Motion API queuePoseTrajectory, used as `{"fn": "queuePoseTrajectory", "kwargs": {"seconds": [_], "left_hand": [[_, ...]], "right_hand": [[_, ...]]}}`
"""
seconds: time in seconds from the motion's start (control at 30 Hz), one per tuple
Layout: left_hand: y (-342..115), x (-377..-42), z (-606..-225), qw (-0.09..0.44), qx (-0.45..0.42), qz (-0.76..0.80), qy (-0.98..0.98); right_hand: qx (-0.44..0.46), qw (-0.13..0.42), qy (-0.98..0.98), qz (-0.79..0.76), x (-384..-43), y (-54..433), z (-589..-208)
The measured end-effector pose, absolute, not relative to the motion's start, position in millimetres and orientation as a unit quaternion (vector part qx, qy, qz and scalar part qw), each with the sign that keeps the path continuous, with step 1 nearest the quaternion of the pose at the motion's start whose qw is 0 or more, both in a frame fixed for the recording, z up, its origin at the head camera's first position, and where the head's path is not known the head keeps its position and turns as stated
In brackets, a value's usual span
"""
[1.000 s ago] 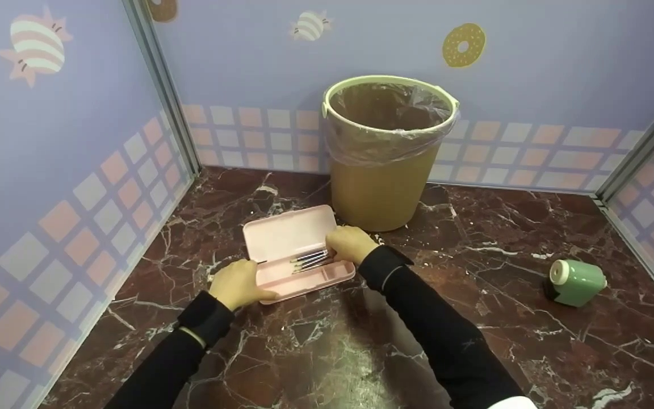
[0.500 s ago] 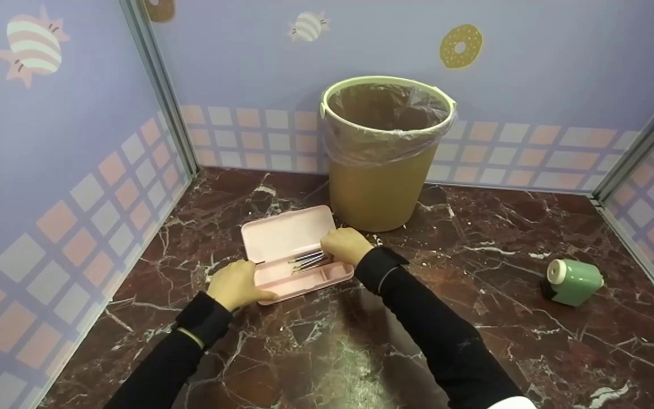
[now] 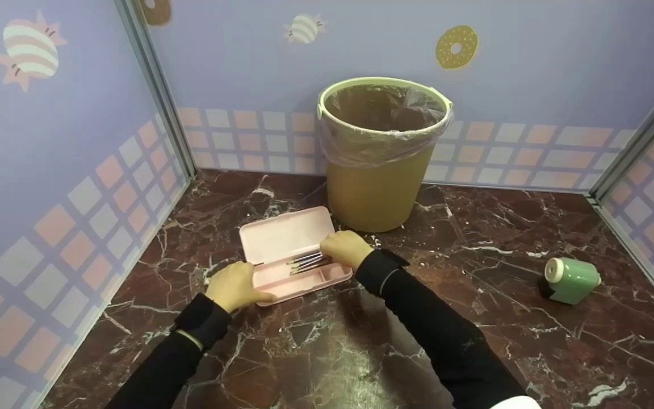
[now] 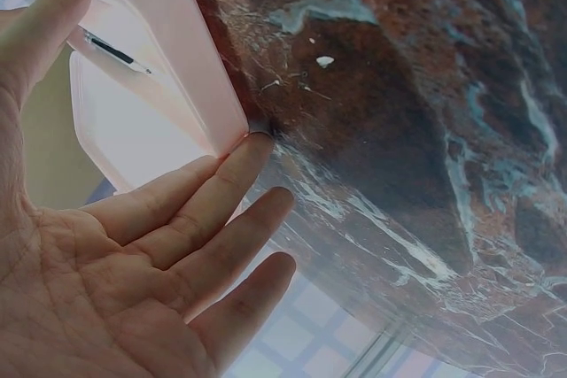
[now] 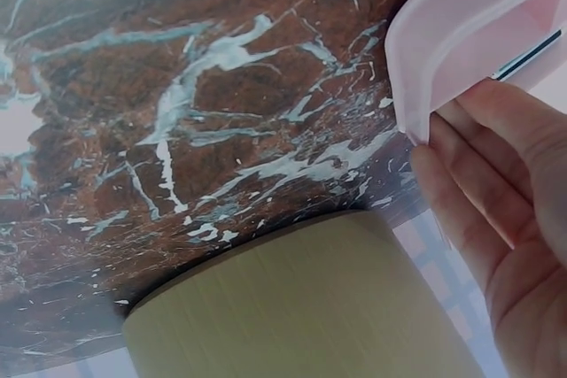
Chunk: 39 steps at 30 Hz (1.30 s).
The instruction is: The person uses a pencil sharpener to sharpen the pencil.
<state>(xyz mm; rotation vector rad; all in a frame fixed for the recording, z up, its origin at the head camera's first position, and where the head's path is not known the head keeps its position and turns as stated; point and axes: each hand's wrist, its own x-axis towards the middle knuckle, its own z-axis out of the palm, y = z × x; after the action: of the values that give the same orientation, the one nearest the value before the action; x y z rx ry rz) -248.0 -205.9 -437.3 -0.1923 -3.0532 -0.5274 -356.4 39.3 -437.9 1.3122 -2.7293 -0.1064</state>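
A pale pink pencil case (image 3: 298, 288) lies with its lid raised at the back. My left hand (image 3: 235, 286) holds its left end, thumb across the front rim. In the left wrist view the left hand's fingers (image 4: 213, 205) stretch along the outside, one fingertip at the corner. Several dark, pale-tipped pencils (image 3: 306, 263) lie in the long rear compartment, tips toward the left. My right hand (image 3: 347, 249) pinches their right ends, hiding them. In the right wrist view its thumb meets a dark pencil (image 5: 530, 54) inside the case, with other fingers at the rim.
A tan trash bin (image 3: 381, 187) with a clear liner stands just behind the case. At the right sits a green boxy object (image 3: 572, 279) with a round cream knob. Small pale crumbs dot the marble-patterned table (image 3: 452, 341). Patterned panels (image 3: 236, 62) enclose the back and sides.
My right hand has shifted slightly left over the pencils since the first frame. My left hand keeps its place on the case, and the whole view drifts a little.
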Motion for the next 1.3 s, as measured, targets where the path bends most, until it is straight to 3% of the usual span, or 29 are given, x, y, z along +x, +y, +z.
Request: {"fn": "queuePoseTrajectory", "kwargs": {"seconds": [0.5, 0.7, 0.9, 1.3], "left_hand": [[-205, -249, -440, 0.025, -0.064, -0.172, -0.983], [-205, -249, -440, 0.023, -0.064, -0.168, -0.984], [-205, -249, -439, 0.021, -0.070, -0.166, -0.983], [-204, -248, -436, 0.016, -0.069, -0.165, -0.984]], "right_hand": [[0.440, 0.072, -0.895, -0.011, -352, 53, -433], [0.443, 0.054, -0.894, 0.034, -351, 67, -428], [0.415, 0.028, -0.903, 0.106, -350, 85, -425], [0.340, 0.041, -0.889, 0.304, -338, 136, -431]]}}
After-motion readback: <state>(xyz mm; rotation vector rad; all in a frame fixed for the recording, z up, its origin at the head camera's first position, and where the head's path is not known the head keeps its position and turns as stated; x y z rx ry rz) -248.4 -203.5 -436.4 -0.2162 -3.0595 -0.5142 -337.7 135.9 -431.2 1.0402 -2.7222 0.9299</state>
